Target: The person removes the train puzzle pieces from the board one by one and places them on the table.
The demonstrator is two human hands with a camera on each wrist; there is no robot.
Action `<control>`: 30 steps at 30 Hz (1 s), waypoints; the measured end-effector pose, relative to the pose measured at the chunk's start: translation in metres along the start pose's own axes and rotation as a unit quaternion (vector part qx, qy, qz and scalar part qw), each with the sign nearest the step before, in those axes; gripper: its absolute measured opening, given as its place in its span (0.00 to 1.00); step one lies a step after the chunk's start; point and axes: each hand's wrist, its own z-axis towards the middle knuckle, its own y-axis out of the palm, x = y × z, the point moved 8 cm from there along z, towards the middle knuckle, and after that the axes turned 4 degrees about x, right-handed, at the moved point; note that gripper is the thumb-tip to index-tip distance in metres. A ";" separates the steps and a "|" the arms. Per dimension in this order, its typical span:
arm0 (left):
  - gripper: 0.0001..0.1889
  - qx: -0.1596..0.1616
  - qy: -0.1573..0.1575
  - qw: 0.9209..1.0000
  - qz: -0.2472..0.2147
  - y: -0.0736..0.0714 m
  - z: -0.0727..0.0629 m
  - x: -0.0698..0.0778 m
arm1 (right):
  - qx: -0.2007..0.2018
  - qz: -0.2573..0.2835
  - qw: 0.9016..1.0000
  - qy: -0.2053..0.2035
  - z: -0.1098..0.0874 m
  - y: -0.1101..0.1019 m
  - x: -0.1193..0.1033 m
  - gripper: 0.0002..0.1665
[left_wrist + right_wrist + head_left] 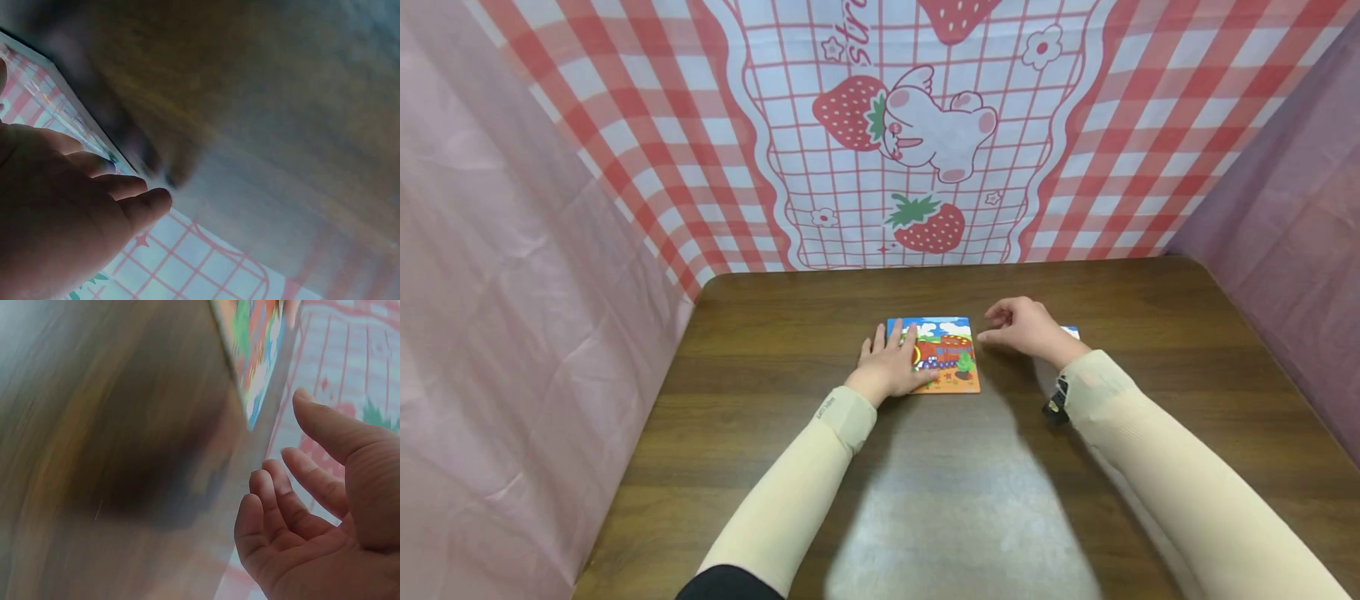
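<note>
A square picture board [953, 354] with a red train, clouds and a green bush lies flat on the table. My left hand [887, 367] rests on its left part with the fingers spread, hiding some of the picture. Just beyond the board's right edge hovers my right hand [1022, 327], its fingers loosely bent and nothing between them. In the right wrist view, that hand [312, 512] is apart from the board's corner [253, 394]. The left wrist view shows the left hand [69, 200] beside a thin, straight edge.
Behind the right wrist, a small blue-and-white corner [1070, 332] of another flat thing peeks out, mostly hidden. The brown wooden table [760, 333] ends at a red-checked strawberry cloth [917, 125] at the back. Pink curtains [535, 292] hang at both sides.
</note>
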 end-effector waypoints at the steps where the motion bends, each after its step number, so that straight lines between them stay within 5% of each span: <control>1: 0.50 -0.003 -0.003 1.000 -0.001 0.000 0.000 -0.001 | -0.005 -0.002 1.000 -0.004 0.003 0.006 -0.006 0.25; 14: 0.53 -0.013 -0.016 1.000 0.009 0.004 0.000 -0.005 | -0.031 -0.075 0.996 -0.038 0.031 0.056 -0.044 0.25; 30: 0.52 -0.036 -0.027 0.999 0.029 0.005 -0.002 -0.004 | -0.047 -0.094 0.994 0.031 0.041 0.067 -0.041 0.21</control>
